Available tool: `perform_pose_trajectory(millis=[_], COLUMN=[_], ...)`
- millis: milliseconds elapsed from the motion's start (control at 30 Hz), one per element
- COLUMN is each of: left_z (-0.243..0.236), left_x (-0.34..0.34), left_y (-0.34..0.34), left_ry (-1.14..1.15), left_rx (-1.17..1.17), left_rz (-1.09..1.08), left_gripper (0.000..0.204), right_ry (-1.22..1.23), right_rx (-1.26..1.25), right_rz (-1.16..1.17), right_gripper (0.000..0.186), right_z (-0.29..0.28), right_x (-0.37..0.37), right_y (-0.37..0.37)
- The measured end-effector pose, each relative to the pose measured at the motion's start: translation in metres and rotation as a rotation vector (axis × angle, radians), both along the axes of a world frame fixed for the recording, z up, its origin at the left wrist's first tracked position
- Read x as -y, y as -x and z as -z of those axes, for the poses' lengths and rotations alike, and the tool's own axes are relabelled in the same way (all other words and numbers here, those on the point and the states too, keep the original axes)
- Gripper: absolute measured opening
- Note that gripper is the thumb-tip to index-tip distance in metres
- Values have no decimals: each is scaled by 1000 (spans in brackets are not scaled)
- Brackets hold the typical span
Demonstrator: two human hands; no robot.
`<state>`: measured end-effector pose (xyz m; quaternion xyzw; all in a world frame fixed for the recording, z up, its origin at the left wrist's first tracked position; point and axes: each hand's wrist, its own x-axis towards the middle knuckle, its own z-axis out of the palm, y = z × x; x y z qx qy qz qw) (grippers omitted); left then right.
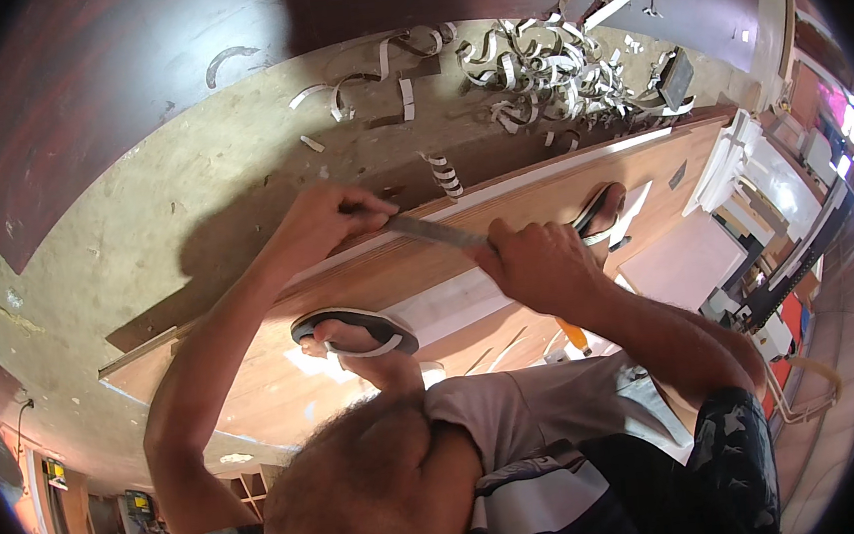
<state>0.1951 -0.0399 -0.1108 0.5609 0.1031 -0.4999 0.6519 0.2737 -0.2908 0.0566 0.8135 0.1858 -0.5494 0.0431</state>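
A flat grey metal tool, like a file, (429, 232) slants across the long edge of a light-brown wooden board (502, 206), which has a pale strip along that edge. My left hand (333, 219) has its fingers curled around the tool's left end at the edge. My right hand (543, 273) is closed on its right end, farther toward me. Sandalled feet (347, 336) show against the board below my hands, one at left and one at right.
Curled white-and-dark strips (542, 67) are piled on the concrete floor (104, 242) beyond the board. Dark reddish panels (132, 89) lie farther back. Pale boards (682, 262), equipment and clutter fill the right side. Shelving with tools (137, 531) is at lower left.
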Motion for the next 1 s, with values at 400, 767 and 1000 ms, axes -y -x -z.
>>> perform_pose_trajectory(millis=[400, 767, 1000], left_z=[25, 38, 26], left_x=[54, 49, 59], left_y=[-13, -7, -13], left_ry=[184, -58, 50], left_rx=[-7, 99, 45], left_rz=[-120, -74, -138], left_gripper=[22, 20, 21], right_ry=[127, -4, 58], right_rx=[4, 44, 3], right_rz=[-17, -49, -115], right_gripper=[46, 59, 57], right_z=[-14, 38, 8], right_x=[35, 44, 46], right_y=[-21, -21, -30])
